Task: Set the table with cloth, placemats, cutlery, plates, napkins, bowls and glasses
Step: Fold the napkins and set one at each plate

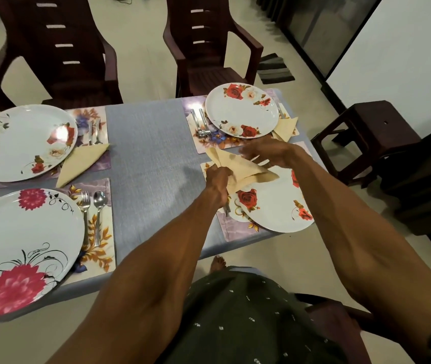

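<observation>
A grey cloth covers the table. Both my hands hold a cream napkin above the near right plate, which has red roses. My left hand grips the napkin's lower left part. Fingers of my right hand pinch its upper edge. The far right plate sits on a placemat with cutlery to its left and a folded napkin to its right. On the left stand two more plates, each with a fork and spoon; a folded napkin lies between them.
Two dark brown plastic chairs stand at the table's far side. A brown stool stands to the right, and a chair arm is near my right elbow. A striped mat lies on the floor.
</observation>
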